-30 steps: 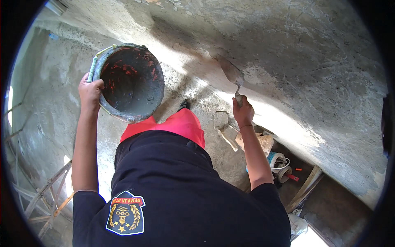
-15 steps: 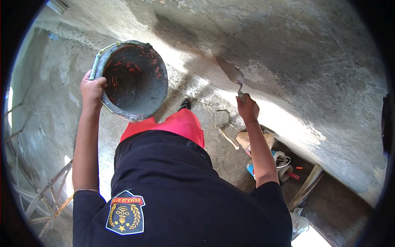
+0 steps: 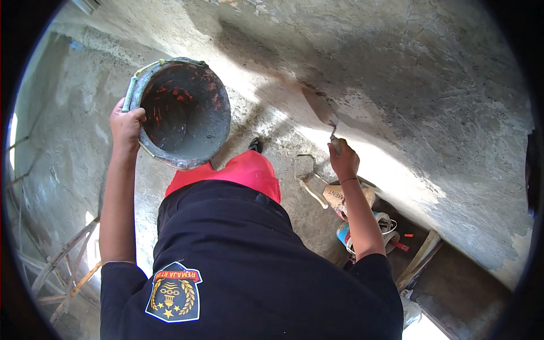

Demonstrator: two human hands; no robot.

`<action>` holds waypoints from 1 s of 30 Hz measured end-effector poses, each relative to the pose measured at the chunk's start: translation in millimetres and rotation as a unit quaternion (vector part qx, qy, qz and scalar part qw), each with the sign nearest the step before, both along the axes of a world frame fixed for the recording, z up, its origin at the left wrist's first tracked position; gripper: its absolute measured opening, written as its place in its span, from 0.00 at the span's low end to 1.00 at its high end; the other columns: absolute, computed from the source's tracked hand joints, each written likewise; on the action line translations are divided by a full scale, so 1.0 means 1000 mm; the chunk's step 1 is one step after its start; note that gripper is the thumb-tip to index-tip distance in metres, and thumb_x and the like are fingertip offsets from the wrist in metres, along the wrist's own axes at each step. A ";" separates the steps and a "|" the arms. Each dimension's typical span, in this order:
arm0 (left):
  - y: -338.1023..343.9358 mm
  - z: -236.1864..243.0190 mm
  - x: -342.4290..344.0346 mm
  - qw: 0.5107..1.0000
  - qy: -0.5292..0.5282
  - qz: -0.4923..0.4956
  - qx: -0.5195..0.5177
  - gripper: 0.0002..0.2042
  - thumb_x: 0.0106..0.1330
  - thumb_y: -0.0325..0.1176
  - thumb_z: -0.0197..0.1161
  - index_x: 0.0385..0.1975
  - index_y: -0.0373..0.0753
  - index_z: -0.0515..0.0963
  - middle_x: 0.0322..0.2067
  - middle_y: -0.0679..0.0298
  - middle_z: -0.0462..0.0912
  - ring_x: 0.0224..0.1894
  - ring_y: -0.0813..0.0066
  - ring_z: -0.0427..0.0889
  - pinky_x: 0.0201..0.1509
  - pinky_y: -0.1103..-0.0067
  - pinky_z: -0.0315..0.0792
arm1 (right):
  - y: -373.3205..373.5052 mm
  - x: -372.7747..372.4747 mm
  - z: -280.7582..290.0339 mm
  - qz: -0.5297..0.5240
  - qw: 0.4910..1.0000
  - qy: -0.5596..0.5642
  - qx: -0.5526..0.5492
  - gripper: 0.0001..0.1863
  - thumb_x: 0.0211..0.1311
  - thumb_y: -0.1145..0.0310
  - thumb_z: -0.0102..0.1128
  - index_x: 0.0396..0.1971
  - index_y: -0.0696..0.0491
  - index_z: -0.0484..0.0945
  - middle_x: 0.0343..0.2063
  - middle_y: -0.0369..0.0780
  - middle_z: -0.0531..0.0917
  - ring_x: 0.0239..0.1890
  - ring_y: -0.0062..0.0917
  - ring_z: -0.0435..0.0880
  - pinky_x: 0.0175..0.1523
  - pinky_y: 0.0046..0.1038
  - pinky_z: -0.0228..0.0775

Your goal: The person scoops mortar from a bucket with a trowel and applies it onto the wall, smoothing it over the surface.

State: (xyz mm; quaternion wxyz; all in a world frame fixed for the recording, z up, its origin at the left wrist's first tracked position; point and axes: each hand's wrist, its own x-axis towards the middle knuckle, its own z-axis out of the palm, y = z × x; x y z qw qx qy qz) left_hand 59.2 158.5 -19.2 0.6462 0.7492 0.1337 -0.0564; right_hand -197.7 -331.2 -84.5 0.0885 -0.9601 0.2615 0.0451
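At the left, my left hand [image 3: 126,126] grips the rim of a tilted bucket [image 3: 212,133], thumb on the edge and a rope handle beside it. Grey mortar coats the bucket's inside, with red patches showing through. On the right, my right hand [image 3: 343,160] is closed round the handle of a trowel [image 3: 319,106]. Its pointed blade lies close against the rough grey wall [image 3: 408,107]; whether it touches all along cannot be made out.
Below the wall, a second trowel-like tool [image 3: 304,167] with a curved pale handle lies on the floor. Beside it are a brown paper sack [image 3: 335,195], a blue and white pail [image 3: 343,232] and a wooden plank [image 3: 418,262]. Wooden poles [image 3: 68,255] stand at the lower left.
My right hand and the trowel have shifted slightly down and right along the wall, and the blade has turned a little. My left hand with the bucket has hardly moved.
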 end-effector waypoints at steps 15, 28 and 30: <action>0.000 -0.008 0.003 1.000 -0.002 0.007 -0.017 0.16 0.42 0.17 0.56 0.35 0.32 0.76 0.23 0.71 0.75 0.21 0.83 0.70 0.25 0.85 0.65 | 0.000 -0.003 -0.002 -0.013 0.999 -0.036 -0.029 0.22 0.59 0.47 0.60 0.44 0.47 0.78 0.36 0.44 0.85 0.37 0.41 0.85 0.41 0.40 0.77; -0.010 -0.005 0.012 1.000 0.006 -0.010 -0.019 0.14 0.42 0.18 0.56 0.33 0.32 0.76 0.22 0.70 0.74 0.21 0.83 0.70 0.25 0.84 0.65 | 0.002 -0.024 0.012 -0.028 0.998 -0.009 -0.051 0.23 0.57 0.48 0.62 0.46 0.49 0.79 0.37 0.45 0.85 0.38 0.41 0.85 0.43 0.40 0.78; -0.011 -0.005 0.015 1.000 0.009 -0.017 -0.021 0.14 0.42 0.18 0.56 0.33 0.32 0.76 0.22 0.70 0.74 0.21 0.83 0.70 0.25 0.85 0.65 | 0.005 -0.002 0.016 0.008 0.998 -0.024 -0.049 0.23 0.58 0.48 0.62 0.46 0.49 0.79 0.37 0.44 0.85 0.37 0.41 0.85 0.42 0.40 0.78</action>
